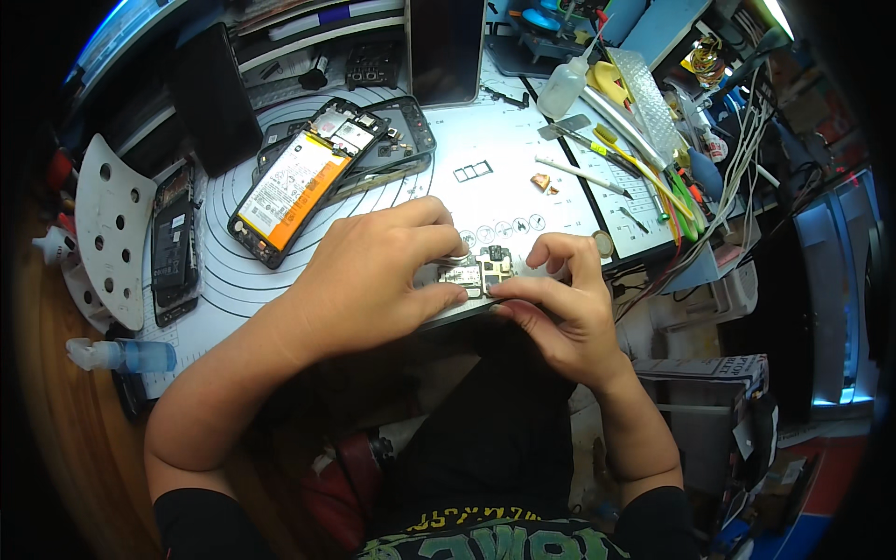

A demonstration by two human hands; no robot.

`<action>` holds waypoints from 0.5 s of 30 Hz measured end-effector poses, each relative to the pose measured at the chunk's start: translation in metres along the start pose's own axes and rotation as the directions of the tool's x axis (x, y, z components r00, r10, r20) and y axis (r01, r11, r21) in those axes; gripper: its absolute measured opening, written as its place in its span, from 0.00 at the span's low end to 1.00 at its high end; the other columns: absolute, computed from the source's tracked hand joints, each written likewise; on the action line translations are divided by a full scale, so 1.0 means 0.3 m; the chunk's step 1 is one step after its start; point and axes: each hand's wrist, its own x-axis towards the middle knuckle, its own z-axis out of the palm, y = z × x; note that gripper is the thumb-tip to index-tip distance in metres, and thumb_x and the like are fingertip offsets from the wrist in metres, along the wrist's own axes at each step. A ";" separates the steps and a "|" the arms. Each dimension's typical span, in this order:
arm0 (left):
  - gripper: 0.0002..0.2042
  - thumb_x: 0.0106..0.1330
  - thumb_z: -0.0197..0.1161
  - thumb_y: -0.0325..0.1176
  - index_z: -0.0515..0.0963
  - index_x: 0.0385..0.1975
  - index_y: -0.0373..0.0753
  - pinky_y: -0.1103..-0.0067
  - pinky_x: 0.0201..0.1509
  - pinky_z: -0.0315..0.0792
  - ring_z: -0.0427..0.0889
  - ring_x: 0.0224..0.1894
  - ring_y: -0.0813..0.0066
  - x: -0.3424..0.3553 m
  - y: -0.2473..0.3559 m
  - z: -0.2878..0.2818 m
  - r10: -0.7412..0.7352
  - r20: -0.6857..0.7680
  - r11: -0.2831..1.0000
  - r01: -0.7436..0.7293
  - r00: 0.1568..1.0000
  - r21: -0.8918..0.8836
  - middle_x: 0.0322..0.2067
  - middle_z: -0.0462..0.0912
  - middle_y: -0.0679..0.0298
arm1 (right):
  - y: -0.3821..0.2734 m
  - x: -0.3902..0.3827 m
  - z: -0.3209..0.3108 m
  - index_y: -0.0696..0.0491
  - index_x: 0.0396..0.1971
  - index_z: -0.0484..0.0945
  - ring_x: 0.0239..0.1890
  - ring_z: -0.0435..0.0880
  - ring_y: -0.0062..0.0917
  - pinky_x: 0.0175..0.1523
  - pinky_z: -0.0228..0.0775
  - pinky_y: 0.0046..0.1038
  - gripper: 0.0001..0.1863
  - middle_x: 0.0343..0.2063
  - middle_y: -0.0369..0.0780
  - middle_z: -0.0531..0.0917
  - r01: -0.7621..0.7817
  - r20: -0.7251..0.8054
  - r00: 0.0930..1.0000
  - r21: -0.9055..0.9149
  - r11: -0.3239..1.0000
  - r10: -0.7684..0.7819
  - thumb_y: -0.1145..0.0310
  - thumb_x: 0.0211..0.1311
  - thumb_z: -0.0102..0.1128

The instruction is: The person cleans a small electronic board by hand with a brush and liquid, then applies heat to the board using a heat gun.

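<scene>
A small phone circuit board [478,271] lies at the near edge of a white work mat [485,159]. My left hand [373,275] pinches the board's left end between thumb and fingers. My right hand [560,299] holds its right end, fingertips curled over the board. An opened phone with an orange and white battery [297,182] lies on the mat, up and left of my left hand, resting on other phone frames [392,140].
A dark phone body [175,247] lies at the left beside a white perforated holder [112,229]. A blue squeeze bottle [126,355] sits at the near left. Tweezers and hand tools [616,154], a clear bottle [565,84], a SIM tray [472,171] and cables [737,159] crowd the right.
</scene>
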 end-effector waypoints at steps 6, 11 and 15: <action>0.16 0.63 0.80 0.35 0.89 0.47 0.35 0.70 0.45 0.79 0.88 0.41 0.60 0.003 -0.007 0.001 -0.001 0.005 1.000 0.001 1.000 0.000 0.43 0.85 0.60 | -0.028 0.017 -0.005 0.49 0.51 0.89 0.50 0.74 0.33 0.58 0.69 0.31 0.21 0.49 0.39 0.76 -0.125 -0.008 0.992 0.105 0.987 0.126 0.74 0.57 0.83; 0.17 0.63 0.81 0.36 0.89 0.48 0.35 0.70 0.45 0.80 0.88 0.42 0.61 -0.002 0.000 -0.005 -0.030 0.006 1.000 0.030 1.000 0.005 0.43 0.85 0.59 | -0.034 -0.068 0.000 0.59 0.48 0.86 0.52 0.76 0.29 0.62 0.68 0.29 0.16 0.48 0.41 0.77 -0.126 -0.209 0.942 0.502 0.856 0.262 0.82 0.59 0.73; 0.18 0.64 0.82 0.38 0.89 0.49 0.35 0.71 0.46 0.80 0.88 0.44 0.63 0.004 -0.001 -0.001 -0.032 -0.016 0.999 0.031 0.999 -0.013 0.43 0.86 0.59 | -0.023 -0.242 0.080 0.64 0.49 0.83 0.39 0.74 0.26 0.48 0.68 0.30 0.19 0.44 0.41 0.77 0.059 -0.306 0.642 0.934 0.352 0.703 0.81 0.57 0.55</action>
